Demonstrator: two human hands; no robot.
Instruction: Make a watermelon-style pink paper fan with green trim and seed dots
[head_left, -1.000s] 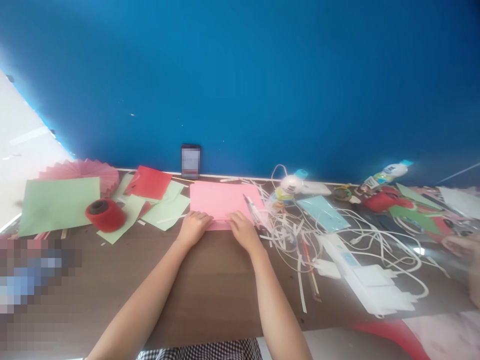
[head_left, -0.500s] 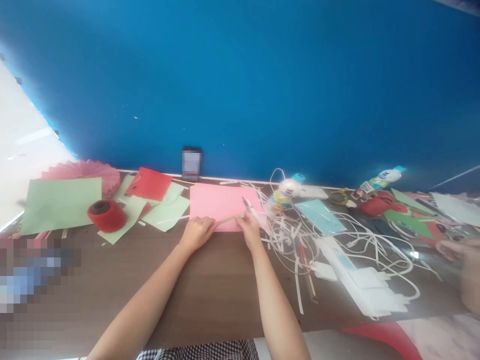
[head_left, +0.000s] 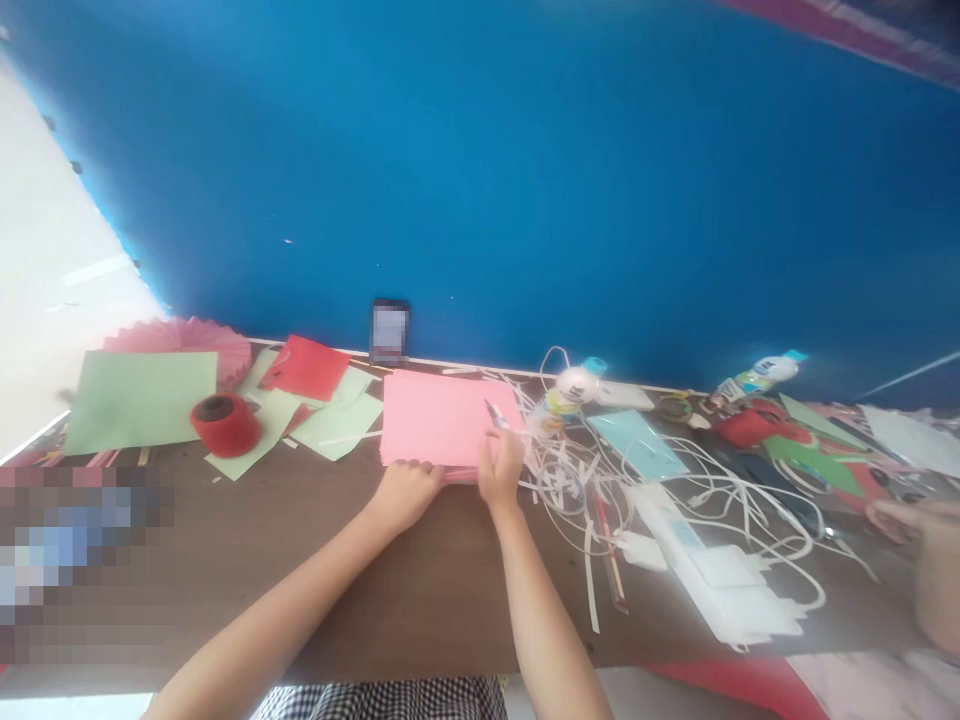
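Observation:
A stack of pink paper lies on the brown table in front of me, and a pen rests on its right side. My left hand is closed at the front edge of the paper, fingers curled over it. My right hand closes on the paper's front right corner, just below the pen. A narrow strip of pink edge shows between both hands. The fingertips are partly hidden and blurred.
To the left are a red spool, green sheets, red paper and a pink paper fan. On the right lie a glue bottle, tangled white cables and a power strip. Another person's hand is at far right.
The raised paper edge between my hands has gone down toward the table. My left hand has shifted slightly down and right. My right hand has turned more upright over the paper.

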